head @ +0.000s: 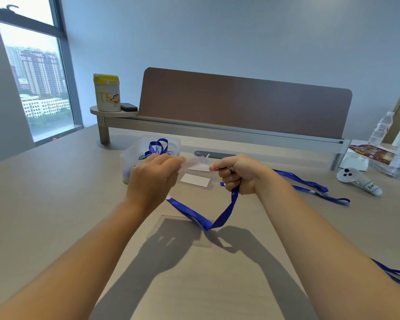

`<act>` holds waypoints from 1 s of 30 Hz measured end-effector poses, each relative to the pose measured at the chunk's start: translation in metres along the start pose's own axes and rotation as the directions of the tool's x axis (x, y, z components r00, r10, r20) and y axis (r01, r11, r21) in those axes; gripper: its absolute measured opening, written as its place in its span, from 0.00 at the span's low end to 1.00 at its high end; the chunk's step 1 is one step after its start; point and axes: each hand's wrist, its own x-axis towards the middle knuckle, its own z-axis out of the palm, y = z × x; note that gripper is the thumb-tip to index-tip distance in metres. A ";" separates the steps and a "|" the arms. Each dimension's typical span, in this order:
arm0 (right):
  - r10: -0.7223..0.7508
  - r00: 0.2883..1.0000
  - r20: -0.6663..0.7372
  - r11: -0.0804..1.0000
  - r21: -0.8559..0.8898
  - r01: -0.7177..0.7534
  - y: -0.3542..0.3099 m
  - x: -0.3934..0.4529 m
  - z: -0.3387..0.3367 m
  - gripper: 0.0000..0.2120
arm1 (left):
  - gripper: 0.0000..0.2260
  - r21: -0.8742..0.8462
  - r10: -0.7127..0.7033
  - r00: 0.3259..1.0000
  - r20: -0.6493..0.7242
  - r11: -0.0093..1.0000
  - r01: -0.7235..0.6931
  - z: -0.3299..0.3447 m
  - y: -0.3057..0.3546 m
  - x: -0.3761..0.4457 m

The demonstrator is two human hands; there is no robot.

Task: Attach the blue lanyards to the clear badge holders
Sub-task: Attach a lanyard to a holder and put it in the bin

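My left hand [151, 179] pinches the left end of a clear badge holder [195, 180] with white cards inside, held above the table. My right hand [237, 173] is closed on a blue lanyard [208, 219] at its clip end, right at the holder's right edge. The lanyard loops down in a V below both hands to the table. The clip itself is hidden inside my fist. Another blue lanyard [310, 184] lies on the table to the right, and a third lanyard [395, 273] trails behind my right forearm.
A clear plastic bin [134, 155] behind my left hand holds more blue lanyards [158, 145] and binder clips. A white controller [358, 179], water bottle [381, 128] and papers [370, 153] sit far right. A brown divider [245, 100] and a shelf with a white canister [106, 93] stand behind.
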 end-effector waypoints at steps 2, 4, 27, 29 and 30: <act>-0.021 1.000 -0.013 1.000 0.020 0.022 0.000 0.002 0.002 0.13 | 0.14 -0.082 -0.064 0.998 0.016 0.994 0.066 0.000 0.002 0.000; -0.080 0.995 -0.067 0.996 -0.050 0.077 -0.001 0.004 0.007 0.13 | 0.13 -0.096 -0.085 0.996 0.031 0.992 0.088 0.000 0.003 0.000; -0.443 0.884 -0.146 0.600 -0.781 0.172 0.025 0.033 0.028 0.15 | 0.13 -0.106 -0.600 0.774 0.201 0.772 0.626 0.011 -0.009 -0.004; -0.367 0.924 -0.106 0.638 -0.752 0.167 0.033 0.041 0.033 0.17 | 0.13 -0.119 -0.653 0.720 0.234 0.716 0.688 0.014 -0.017 -0.009; -0.348 0.933 -0.092 0.649 -0.742 0.169 0.037 0.047 0.036 0.18 | 0.13 -0.132 -0.677 0.692 0.250 0.684 0.717 0.016 -0.021 -0.012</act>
